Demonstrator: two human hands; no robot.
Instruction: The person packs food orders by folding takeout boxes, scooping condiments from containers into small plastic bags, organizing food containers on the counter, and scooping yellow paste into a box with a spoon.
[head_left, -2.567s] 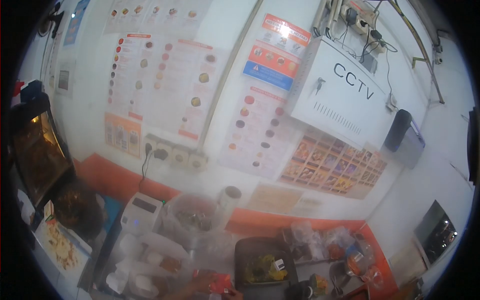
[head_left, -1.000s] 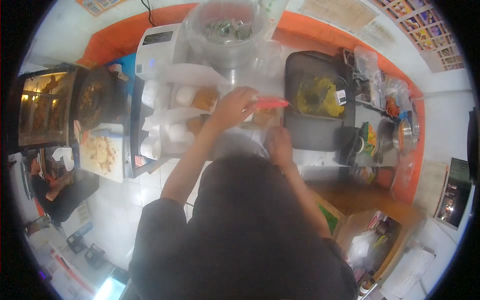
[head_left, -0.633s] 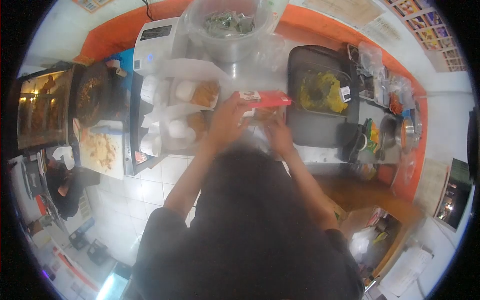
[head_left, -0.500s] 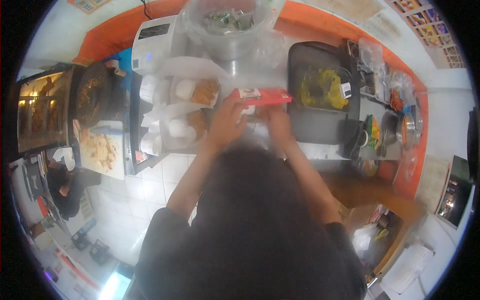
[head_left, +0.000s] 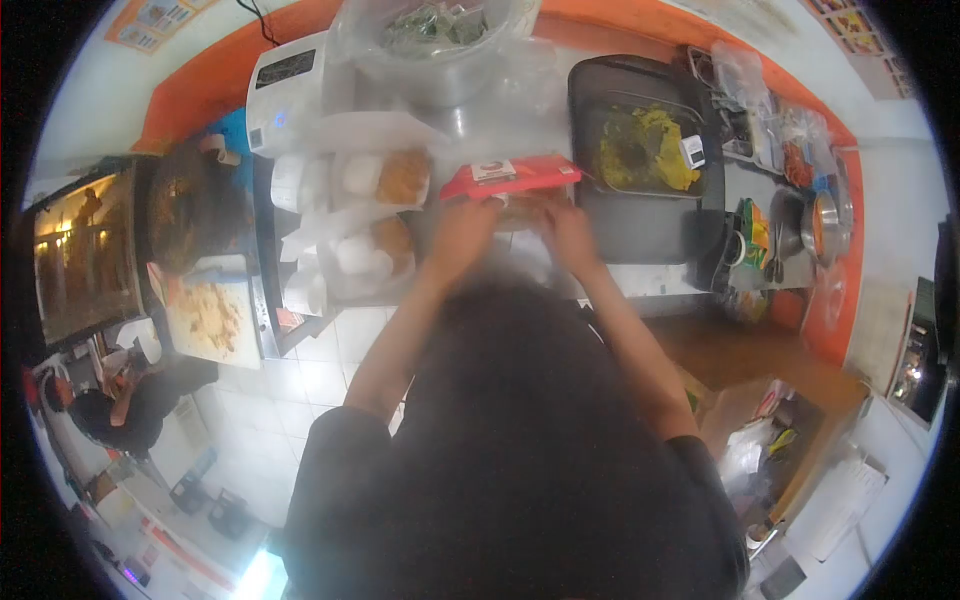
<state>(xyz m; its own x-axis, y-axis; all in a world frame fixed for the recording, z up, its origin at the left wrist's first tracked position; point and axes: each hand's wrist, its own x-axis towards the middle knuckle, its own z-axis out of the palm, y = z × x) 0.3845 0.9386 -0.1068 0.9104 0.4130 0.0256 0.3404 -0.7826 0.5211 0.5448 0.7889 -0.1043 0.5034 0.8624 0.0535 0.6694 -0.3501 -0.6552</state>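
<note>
A red carton [head_left: 527, 178] with a pale label lies on the counter in front of me, its brownish near side showing between my hands. My left hand [head_left: 464, 236] has its fingers curled on the carton's near left edge. At the near right part, my right hand [head_left: 569, 236] grips the same carton, fingers bent. Haze blurs the fingertips. Left of my left hand sit two paper-lined portions of white rice with a brown food: a farther one [head_left: 385, 180] and a nearer one [head_left: 375, 252].
A black tray [head_left: 640, 235] with yellow food stands at right. Behind are a large plastic-lined pot [head_left: 450, 80] and a white machine [head_left: 287, 95]. A cutting board [head_left: 212, 310] with food scraps lies left. Another person [head_left: 140, 405] is at far left.
The view has shifted slightly. The red carton's front has tilted up, showing more of its brownish near side, and both hands have shifted a little along its near edge.
</note>
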